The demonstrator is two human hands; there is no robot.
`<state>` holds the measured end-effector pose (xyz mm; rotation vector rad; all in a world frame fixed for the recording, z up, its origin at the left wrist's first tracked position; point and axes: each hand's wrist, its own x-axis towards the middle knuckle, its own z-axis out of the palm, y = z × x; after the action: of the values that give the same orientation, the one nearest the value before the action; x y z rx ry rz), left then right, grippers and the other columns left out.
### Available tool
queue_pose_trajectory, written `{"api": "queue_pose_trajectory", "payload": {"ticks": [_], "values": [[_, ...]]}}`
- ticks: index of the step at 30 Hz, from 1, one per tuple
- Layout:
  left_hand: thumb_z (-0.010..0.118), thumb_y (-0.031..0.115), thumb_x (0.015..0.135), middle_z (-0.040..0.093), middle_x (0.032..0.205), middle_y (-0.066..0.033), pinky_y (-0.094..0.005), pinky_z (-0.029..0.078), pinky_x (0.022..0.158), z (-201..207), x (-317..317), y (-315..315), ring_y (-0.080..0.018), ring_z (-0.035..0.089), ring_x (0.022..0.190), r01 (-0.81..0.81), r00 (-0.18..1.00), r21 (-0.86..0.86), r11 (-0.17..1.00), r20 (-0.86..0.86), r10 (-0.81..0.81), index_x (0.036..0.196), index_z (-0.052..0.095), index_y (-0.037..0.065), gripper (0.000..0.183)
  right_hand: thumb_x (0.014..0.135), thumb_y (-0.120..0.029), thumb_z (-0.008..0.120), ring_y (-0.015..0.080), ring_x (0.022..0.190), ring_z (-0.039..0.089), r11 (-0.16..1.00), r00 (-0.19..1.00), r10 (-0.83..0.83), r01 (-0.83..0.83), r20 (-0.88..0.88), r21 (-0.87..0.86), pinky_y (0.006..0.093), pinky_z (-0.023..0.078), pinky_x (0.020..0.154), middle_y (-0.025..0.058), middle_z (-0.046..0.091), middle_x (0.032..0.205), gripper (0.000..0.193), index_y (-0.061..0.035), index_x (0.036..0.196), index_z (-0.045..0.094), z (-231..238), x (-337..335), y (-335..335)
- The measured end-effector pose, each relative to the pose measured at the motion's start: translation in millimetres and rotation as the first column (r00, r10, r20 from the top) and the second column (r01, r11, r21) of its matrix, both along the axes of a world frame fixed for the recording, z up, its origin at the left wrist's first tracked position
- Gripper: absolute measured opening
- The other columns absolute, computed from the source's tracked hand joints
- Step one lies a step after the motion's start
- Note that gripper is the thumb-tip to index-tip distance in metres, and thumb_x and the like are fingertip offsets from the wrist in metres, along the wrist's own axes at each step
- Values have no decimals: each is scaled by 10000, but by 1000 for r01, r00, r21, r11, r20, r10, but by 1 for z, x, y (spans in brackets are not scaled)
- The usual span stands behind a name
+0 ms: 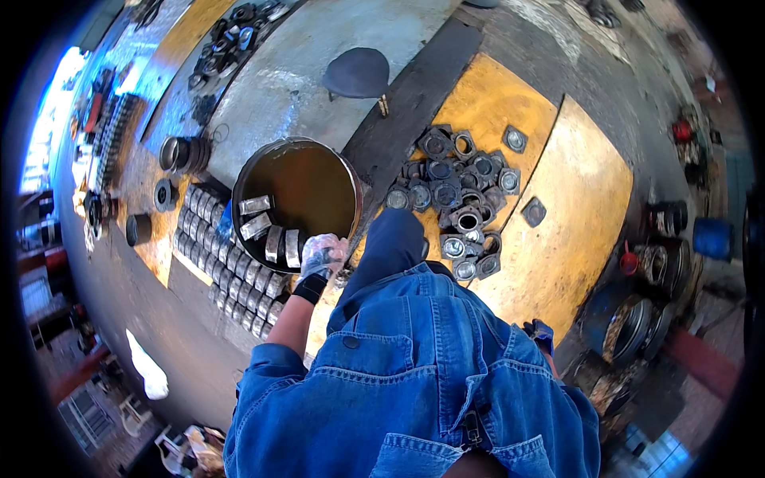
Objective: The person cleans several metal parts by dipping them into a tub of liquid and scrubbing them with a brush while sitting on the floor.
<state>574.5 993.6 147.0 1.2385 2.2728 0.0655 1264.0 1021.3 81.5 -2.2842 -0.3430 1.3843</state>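
A: Four grey metal rings lean inside the round tub of brown liquid, near its lower rim. The left hand, gloved, rests curled on that rim; whether it grips anything I cannot tell.

B: And the right hand?

A: Only a dark glove edge shows beside the denim jacket; its state is hidden.

B: Good practice here?

A: Probably to lift each ring by its edge, let it drain, then set it among the rows of rings on the floor just beside the tub.
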Motion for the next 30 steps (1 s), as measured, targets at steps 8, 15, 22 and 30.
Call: {"api": "queue_pose_trajectory", "payload": {"ticks": [8,15,22,30], "values": [[469,437,904,712,884,-234,-496,541,819,-12,-44,3,-420,690,892,-325,946,-103,940,-46,322,781,734,34,498,1048,-269,483,308,1014,691,962,923,268,-243,-276,123,400,523,971,222,692,1232,440,-13,1402,533,32,-171,260],[478,443,938,721,859,-197,-509,559,734,-89,-68,14,-411,699,835,-262,962,-101,960,-101,252,761,683,97,439,1035,-383,533,269,1075,688,859,801,508,-443,-316,259,339,518,934,146,693,1289,481,-72,1402,558,52,-337,473],[501,389,931,729,908,-223,-492,539,868,-6,-119,152,-404,701,924,-565,810,-124,815,105,577,799,752,38,451,1022,-416,571,325,1192,636,781,721,619,-607,-311,146,398,483,1048,186,611,1403,586,-59,1476,477,88,-448,619],[532,364,910,721,899,-246,-505,530,870,-5,-125,160,-419,697,919,-758,643,-37,651,123,756,813,745,-6,438,1013,-329,599,297,1017,667,680,633,702,-733,-328,41,383,536,934,194,670,1232,439,-42,1344,570,83,-592,670]]}}
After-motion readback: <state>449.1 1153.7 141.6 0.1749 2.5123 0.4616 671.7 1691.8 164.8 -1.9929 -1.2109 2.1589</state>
